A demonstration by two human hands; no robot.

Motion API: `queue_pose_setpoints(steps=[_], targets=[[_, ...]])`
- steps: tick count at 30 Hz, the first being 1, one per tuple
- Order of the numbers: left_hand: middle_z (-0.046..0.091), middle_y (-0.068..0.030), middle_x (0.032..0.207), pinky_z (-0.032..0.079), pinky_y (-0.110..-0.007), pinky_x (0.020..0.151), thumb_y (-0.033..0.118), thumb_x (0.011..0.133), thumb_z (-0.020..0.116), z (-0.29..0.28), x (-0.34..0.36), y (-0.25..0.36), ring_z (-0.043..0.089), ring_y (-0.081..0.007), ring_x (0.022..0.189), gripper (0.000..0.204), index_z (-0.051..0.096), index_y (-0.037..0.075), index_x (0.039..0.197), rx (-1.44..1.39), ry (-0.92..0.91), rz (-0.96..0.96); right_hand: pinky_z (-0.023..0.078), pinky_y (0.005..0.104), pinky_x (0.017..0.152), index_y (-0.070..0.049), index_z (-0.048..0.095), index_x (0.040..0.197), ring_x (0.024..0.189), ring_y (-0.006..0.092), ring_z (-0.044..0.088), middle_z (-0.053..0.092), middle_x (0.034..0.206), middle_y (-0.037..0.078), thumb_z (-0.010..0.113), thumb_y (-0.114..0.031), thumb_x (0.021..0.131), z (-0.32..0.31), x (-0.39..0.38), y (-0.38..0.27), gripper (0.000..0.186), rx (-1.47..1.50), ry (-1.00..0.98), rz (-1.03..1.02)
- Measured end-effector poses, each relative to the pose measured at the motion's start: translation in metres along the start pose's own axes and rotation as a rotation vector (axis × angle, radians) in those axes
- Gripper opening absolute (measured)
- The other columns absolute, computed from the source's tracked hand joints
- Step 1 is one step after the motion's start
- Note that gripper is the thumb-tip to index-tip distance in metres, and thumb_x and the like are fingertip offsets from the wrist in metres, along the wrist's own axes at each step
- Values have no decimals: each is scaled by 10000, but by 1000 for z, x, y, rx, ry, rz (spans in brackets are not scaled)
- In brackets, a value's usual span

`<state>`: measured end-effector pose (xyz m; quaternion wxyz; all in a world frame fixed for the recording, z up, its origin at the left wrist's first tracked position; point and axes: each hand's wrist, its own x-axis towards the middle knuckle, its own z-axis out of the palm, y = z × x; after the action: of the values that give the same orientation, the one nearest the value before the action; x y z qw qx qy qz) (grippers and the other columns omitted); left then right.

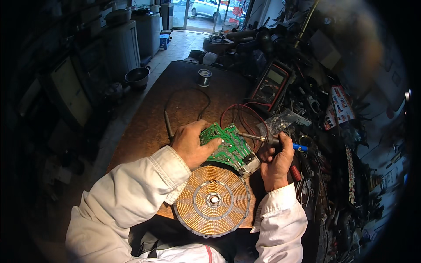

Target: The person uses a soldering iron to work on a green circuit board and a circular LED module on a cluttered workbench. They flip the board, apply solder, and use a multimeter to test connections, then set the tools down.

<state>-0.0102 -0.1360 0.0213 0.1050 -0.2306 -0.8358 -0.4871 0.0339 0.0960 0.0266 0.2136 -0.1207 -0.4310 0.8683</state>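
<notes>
speckled green board (232, 148) in left grip (193, 143), metal-tipped iron (254, 136) in right grip (277, 161)

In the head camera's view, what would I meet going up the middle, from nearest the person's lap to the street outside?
Near to far: round coil → circuit board → wire spool → white car.
</notes>
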Motion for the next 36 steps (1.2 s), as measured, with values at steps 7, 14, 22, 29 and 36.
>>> queue_pose_setpoints(steps=[7,14,22,29,36], targets=[[713,-237,980,550,-385,816,228,836,788,1,1,0,717,-306,912,394,661,-61,1072,9,-4,3,281,249,383,-134,483,803,387,92,356,439,536,-17,570,-244,948,-3,0,0,202,-6,-36,-20],[716,-231,961,553,-383,797,225,834,786,1,1,0,721,-295,897,377,663,-56,1052,7,-5,1,284,246,381,-144,475,798,390,90,363,449,539,-15,571,-245,947,-1,0,-1,203,-25,-21,-22],[694,-265,942,541,-452,779,253,795,784,3,1,-1,699,-407,896,378,663,-48,990,-39,18,-14,294,244,379,-144,485,797,381,89,364,455,538,-15,577,-249,946,-1,-1,-2,204,-29,-18,-4],[694,-266,940,541,-453,782,254,793,786,3,1,-2,699,-406,893,380,664,-47,990,-44,30,-1,296,243,374,-141,492,803,376,88,367,454,532,-15,579,-243,945,-1,0,-1,195,-19,-14,-6],[694,-269,952,543,-448,794,248,795,785,3,1,-1,700,-402,903,384,663,-52,1002,-38,19,-11,298,246,373,-135,499,797,365,86,362,427,494,-30,576,-246,946,-2,1,-1,201,-31,-33,-16]])
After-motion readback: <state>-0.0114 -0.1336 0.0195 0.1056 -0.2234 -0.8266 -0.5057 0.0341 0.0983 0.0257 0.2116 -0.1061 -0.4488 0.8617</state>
